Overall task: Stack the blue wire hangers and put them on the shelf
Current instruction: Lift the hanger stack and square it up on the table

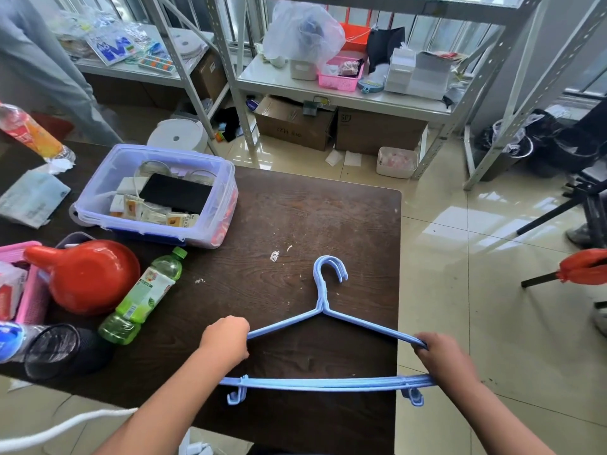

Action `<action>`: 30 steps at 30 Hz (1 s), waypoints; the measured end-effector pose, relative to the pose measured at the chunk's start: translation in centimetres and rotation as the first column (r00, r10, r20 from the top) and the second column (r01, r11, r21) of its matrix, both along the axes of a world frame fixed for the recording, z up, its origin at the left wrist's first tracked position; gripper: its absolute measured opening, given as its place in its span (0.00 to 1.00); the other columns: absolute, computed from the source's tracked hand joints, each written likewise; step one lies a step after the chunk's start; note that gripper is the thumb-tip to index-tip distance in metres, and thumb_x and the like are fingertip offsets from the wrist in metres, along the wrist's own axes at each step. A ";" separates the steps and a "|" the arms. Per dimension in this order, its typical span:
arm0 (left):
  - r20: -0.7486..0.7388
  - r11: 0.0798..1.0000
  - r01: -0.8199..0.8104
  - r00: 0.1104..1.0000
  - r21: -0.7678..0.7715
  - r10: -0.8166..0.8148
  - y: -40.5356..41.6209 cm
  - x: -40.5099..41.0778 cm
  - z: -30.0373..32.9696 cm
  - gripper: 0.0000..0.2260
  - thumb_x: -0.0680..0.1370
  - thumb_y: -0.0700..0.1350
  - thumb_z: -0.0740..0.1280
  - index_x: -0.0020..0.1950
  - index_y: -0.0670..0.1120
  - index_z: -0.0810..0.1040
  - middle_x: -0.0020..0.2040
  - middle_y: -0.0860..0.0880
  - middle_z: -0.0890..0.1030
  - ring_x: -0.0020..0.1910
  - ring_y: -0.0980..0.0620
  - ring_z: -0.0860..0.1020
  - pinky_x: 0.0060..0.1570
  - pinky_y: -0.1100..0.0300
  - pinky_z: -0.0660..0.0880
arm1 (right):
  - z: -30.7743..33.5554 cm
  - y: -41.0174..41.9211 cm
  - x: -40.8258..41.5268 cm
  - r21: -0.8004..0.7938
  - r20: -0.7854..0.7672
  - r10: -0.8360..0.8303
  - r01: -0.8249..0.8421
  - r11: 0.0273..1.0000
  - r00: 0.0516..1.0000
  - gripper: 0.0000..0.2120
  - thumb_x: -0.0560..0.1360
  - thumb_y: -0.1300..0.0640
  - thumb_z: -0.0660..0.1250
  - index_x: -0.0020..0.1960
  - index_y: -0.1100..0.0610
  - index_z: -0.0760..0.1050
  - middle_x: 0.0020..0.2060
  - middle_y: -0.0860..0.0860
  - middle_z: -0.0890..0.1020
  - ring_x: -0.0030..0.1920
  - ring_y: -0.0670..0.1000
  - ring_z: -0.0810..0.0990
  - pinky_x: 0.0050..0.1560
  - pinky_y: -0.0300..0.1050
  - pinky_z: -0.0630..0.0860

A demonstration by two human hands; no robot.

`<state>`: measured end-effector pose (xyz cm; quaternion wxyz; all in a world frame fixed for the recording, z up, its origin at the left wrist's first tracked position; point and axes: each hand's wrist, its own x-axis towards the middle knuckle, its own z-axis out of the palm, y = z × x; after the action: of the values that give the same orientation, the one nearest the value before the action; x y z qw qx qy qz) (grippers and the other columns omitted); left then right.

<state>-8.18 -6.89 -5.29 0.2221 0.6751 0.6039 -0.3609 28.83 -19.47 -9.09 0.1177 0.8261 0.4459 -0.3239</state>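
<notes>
**Inspector:** Start at the fingers.

**Operator:** I am seeing the left hand (226,339) curling its fingers round the left shoulder end of the blue wire hangers (323,323), and the right hand (440,356) clamping the right shoulder end the same way. Both hands are gripping; neither has its fingers spread.

**Inspector:** Position of the hangers?

**Operator:** They are lying bunched as one stack, hooks nested and pointing away from me, over the near right part of the dark wooden table (295,218). The bottom bars are running together between my two wrists. I cannot tell whether the stack is resting on the wood or hanging just above it.

**Inspector:** Containers?

**Operator:** I am noting a clear lidless storage box (157,195) at the table's far left, holding a black flat item, white cables and small packets. Nearer, a green drink bottle (144,297) is lying on its side, touching a red scoop (85,274). A pink basket (31,290) sits at the left edge; its contents are partly cut off.

**Inspector:** The shelf?

**Operator:** The metal shelf (341,93) is standing beyond the table, well apart from the hangers, carrying a second pink basket (340,77), a plastic bag and white boxes. Cardboard cartons (295,126) are sitting beneath it.
</notes>
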 end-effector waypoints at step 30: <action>0.203 0.913 -0.403 0.901 0.062 0.384 3.2 15.3 -0.5 0.15 0.79 0.53 0.60 0.59 0.48 0.78 0.57 0.49 0.81 0.57 0.48 0.79 0.50 0.58 0.73 | -3.8 -1.8 0.5 -0.106 -0.320 -0.409 0.396 0.912 0.855 0.11 0.79 0.61 0.69 0.39 0.50 0.78 0.35 0.51 0.85 0.45 0.57 0.89 0.53 0.50 0.84</action>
<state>7.14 -3.69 -5.76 0.3111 0.5804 0.7221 -0.2120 29.36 -21.26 -12.92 -0.0155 0.8313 0.2708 -0.4851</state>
